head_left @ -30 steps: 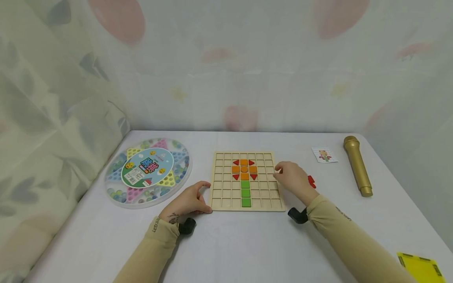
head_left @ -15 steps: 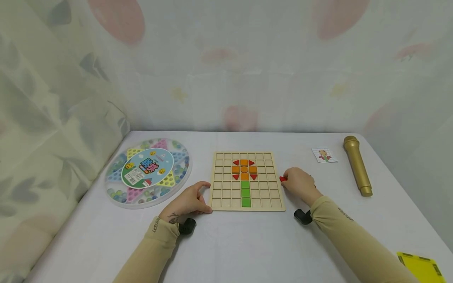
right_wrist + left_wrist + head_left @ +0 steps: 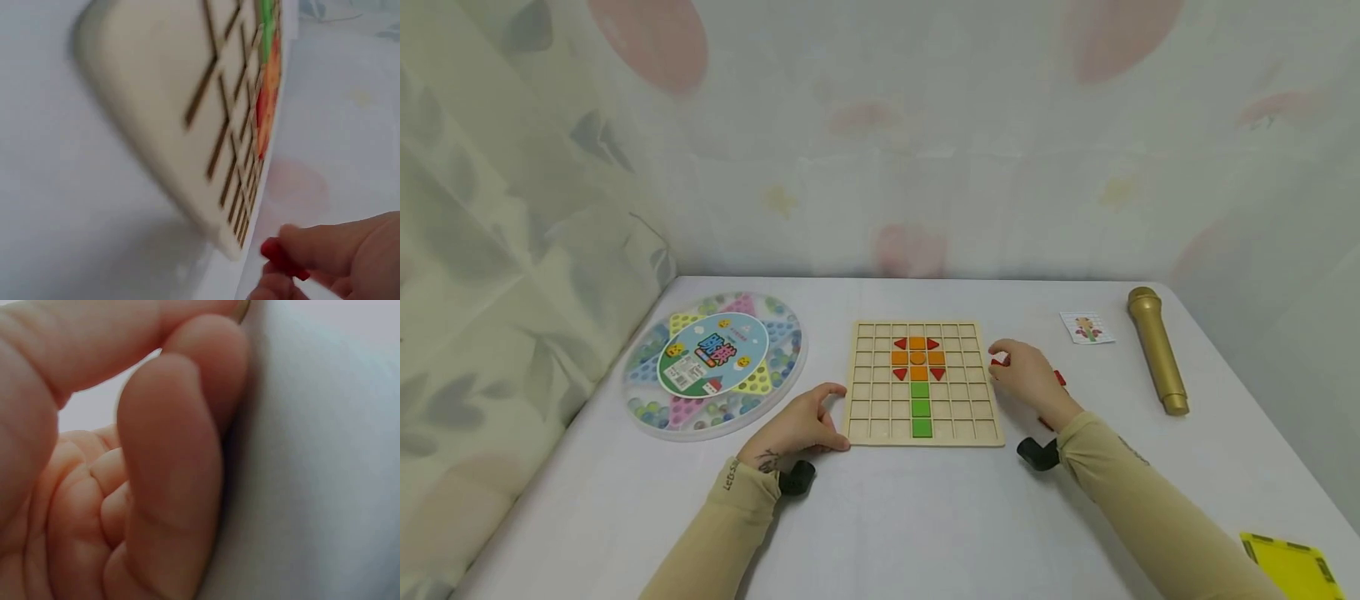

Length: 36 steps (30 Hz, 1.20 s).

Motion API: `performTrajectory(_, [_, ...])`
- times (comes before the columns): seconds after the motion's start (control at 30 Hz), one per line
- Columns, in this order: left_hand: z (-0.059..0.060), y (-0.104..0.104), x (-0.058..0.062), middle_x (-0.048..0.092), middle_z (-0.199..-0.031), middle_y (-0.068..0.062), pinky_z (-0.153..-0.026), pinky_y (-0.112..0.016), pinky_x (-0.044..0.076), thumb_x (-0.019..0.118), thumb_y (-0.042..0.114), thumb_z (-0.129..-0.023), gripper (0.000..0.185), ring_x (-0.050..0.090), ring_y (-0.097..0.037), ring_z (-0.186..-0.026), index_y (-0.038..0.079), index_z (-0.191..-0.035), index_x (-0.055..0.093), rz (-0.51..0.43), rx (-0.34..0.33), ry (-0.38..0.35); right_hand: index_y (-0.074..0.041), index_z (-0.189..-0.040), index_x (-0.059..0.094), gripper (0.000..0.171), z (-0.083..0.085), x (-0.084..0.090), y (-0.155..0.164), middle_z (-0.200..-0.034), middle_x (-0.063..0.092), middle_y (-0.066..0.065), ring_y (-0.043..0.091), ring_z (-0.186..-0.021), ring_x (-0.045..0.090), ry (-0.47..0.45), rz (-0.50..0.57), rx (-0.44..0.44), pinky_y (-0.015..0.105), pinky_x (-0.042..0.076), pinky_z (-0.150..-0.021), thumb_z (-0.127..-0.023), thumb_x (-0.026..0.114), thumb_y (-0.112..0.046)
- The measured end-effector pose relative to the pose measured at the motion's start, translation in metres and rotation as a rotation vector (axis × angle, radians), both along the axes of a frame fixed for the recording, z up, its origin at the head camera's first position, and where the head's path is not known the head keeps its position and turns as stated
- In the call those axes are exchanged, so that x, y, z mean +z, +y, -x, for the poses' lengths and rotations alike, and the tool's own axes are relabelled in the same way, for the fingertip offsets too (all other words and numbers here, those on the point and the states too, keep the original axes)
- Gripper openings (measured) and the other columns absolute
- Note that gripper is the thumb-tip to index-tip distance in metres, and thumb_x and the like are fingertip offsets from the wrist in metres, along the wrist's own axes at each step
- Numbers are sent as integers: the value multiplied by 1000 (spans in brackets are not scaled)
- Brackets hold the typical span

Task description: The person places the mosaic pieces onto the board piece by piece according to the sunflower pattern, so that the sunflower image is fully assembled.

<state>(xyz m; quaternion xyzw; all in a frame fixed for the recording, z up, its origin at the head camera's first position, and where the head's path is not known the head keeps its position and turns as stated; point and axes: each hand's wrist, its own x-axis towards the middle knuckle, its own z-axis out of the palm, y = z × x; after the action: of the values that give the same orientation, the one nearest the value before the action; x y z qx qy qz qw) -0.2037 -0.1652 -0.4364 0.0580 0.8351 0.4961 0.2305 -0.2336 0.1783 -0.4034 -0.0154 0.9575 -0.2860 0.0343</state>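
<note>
A wooden grid board [image 3: 880,392] lies at the table's middle and carries a flower of orange squares [image 3: 917,359], red triangles and a green stem [image 3: 921,408]. My left hand [image 3: 805,421] rests on the table with loosely curled fingers [image 3: 169,475] against the board's lower left corner and holds nothing. Just off the board's right edge, my right hand [image 3: 1015,367] pinches a small red piece [image 3: 997,362] [image 3: 281,256]. Another red piece [image 3: 1060,377] lies on the table behind that hand. The board [image 3: 206,112] fills the right wrist view, blurred.
A round clear tray of marbles [image 3: 715,364] sits to the left. At the right lie a small picture card [image 3: 1087,327] and a gold microphone [image 3: 1157,350]. A yellow object [image 3: 1292,567] shows at the bottom right corner. Curtains close in the back and left.
My right hand left the board's right edge, dropped to the table beside it, took a red piece, and has now lifted back toward the board. The left hand stayed put.
</note>
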Motion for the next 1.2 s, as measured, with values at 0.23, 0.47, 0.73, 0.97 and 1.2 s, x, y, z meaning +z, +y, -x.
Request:
performTrajectory(0.23, [1, 0, -1, 55, -61, -4, -46, -24, 36, 83, 8, -63, 82, 44, -11, -48, 13, -132, 40, 10, 7, -7, -4, -109, 63, 24, 4, 2, -21, -85, 58, 10, 20, -73, 49, -39, 232, 60, 26, 42, -59, -86, 63, -12])
performTrajectory(0.47, [2, -1, -4, 55, -60, -4, -46, -24, 36, 83, 8, -63, 82, 44, -10, -48, 12, -133, 40, 8, -4, 3, -5, -98, 66, 13, 6, -9, -41, -85, 61, 7, 18, -76, 53, -77, 247, 134, 26, 47, -67, -85, 63, -6])
performTrajectory(0.73, [2, 0, -2, 55, -60, -4, -46, -24, 36, 84, 7, -62, 82, 44, -10, -48, 13, -132, 40, 8, 11, -17, -8, -87, 65, 4, 7, -20, -52, -82, 61, 3, 18, -76, 51, -94, 217, 140, 26, 43, -67, -84, 66, -8])
performTrajectory(0.97, [1, 0, -1, 54, -59, -4, -46, -24, 35, 83, 7, -63, 81, 44, -11, -48, 13, -132, 41, 11, 12, -17, -6, -86, 66, 4, 5, -19, -54, -82, 61, 2, 18, -76, 51, -108, 191, 161, 28, 43, -69, -83, 67, -9])
performTrajectory(1.2, [2, 0, -2, 55, -60, -4, -46, -24, 35, 84, 8, -62, 81, 44, -11, -48, 14, -131, 41, 15, 15, -13, -9, -86, 71, 6, 5, -19, -54, -94, 66, 3, 18, -86, 55, -76, 139, 174, 34, 47, -80, -85, 65, -10])
